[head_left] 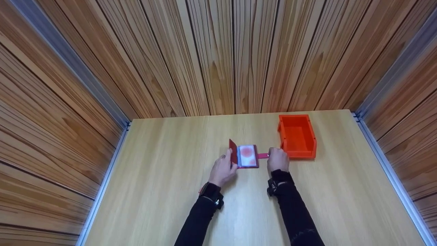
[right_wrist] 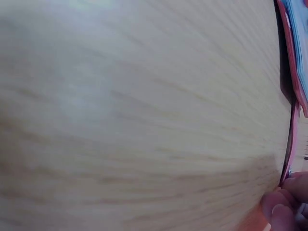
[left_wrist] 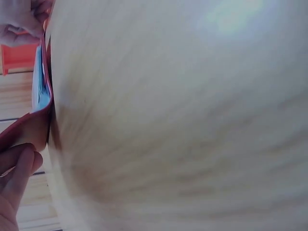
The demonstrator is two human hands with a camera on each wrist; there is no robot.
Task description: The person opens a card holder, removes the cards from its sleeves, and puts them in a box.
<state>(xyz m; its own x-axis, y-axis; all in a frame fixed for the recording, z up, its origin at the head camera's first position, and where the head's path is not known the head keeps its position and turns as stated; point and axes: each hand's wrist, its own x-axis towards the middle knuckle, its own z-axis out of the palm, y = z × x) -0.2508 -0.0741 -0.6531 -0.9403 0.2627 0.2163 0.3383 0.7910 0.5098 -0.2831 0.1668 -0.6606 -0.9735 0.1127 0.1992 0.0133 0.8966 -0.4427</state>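
Observation:
A red card holder (head_left: 248, 155) lies opened on the table, its clear sleeves showing a white insert with reddish patches. Its left cover (head_left: 233, 152) stands raised, and my left hand (head_left: 222, 170) holds it at the near edge. In the left wrist view, thumb and fingers (left_wrist: 26, 161) pinch that cover, and the stacked sleeves (left_wrist: 39, 72) show edge-on. On the other side, my right hand (head_left: 278, 160) pinches the end of the pink strap (head_left: 263, 155), which stretches out flat from the holder. The right wrist view shows a small metal snap by those fingers (right_wrist: 284, 209).
An orange open bin (head_left: 297, 155) stands just beyond and right of my right hand. Wood-plank walls (head_left: 218, 58) close off the back and both sides of the light wooden table (head_left: 170, 177). Metal rails (head_left: 102, 201) run along the side edges.

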